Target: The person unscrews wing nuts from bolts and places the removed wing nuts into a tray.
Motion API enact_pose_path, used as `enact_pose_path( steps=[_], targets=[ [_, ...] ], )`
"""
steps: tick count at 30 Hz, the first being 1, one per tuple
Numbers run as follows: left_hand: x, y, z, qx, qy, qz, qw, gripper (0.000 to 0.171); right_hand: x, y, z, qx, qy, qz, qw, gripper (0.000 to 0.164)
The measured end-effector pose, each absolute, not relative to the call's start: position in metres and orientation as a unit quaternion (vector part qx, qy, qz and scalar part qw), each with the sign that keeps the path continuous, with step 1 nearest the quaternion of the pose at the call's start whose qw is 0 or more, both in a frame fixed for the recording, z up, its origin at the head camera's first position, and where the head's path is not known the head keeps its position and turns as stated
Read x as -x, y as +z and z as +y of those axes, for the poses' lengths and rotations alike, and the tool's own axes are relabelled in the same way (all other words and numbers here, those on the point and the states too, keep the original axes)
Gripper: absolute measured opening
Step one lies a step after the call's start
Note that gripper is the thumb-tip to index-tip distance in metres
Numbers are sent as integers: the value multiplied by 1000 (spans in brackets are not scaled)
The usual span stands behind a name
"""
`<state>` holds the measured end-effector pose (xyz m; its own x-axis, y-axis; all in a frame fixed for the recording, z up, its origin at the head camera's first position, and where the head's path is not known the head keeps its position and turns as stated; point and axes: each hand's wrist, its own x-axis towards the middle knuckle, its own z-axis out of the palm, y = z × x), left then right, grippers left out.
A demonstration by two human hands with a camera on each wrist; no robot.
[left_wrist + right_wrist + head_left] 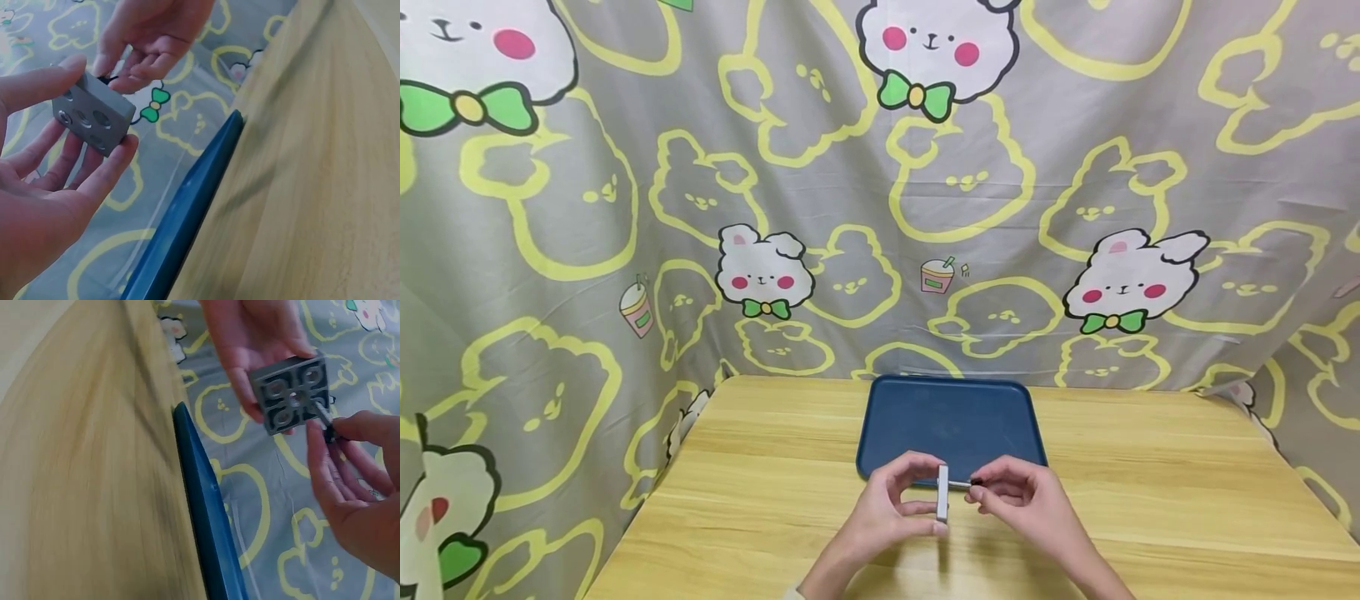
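My left hand [887,504] holds a grey square block [942,493] upright by its edges, thumb below and fingers above in the head view. Several round holes pierce the block; its smooth face shows in the left wrist view, its ribbed face [290,394] in the right wrist view. Between thumb and fingertips, my right hand [1028,493] pinches a slim silver screw [959,484] by its black head [329,434]. The shank points at the block's ribbed face, its tip at a corner hole. Both hands are raised above the table.
A dark blue tray [951,421] lies on the wood-grain table [760,492] just beyond the hands, near the back edge. Grey cloth [850,192] printed with rabbits hangs behind the table and at both sides.
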<state>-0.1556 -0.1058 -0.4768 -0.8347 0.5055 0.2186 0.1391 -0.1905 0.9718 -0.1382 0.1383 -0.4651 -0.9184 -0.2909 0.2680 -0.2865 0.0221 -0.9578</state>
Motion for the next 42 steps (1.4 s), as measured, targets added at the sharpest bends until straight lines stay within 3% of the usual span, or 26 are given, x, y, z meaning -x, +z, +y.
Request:
enact_pose_path(
  steps=[2,6,10,12,16,19,22,28,34,38,42],
  targets=[
    [155,-475,-107,-250,728,626,129,62,137,-467,135,237,-636,731,-66,15],
    [155,-473,-108,-241,729,626,134,61,140,-474,132,332,-545,739,-214,34],
    [155,-473,-108,-242,734,619,137,60,143,-476,130,403,-451,727,-326,15],
    [155,-473,-108,-243,738,614,136,60,144,-474,129,423,-414,719,-365,7],
    [155,-473,-107,-249,742,608,131,60,145,-469,126,437,-363,710,-415,18],
    [155,-473,-107,-256,744,605,125,59,145,-469,126,434,-354,715,-419,17],
    [156,-473,-107,-260,744,604,120,59,145,-471,128,413,-379,733,-385,18],
    [156,-475,-106,-255,739,612,121,59,138,-469,130,331,-521,745,-252,48],
    [156,-475,-106,-256,736,617,113,62,134,-460,130,164,-656,732,-86,20],
    [156,-476,-105,-268,732,618,105,63,137,-456,134,70,-715,694,40,31],
    [155,-476,-103,-286,726,618,98,64,140,-457,140,51,-741,652,151,37]
  ],
)
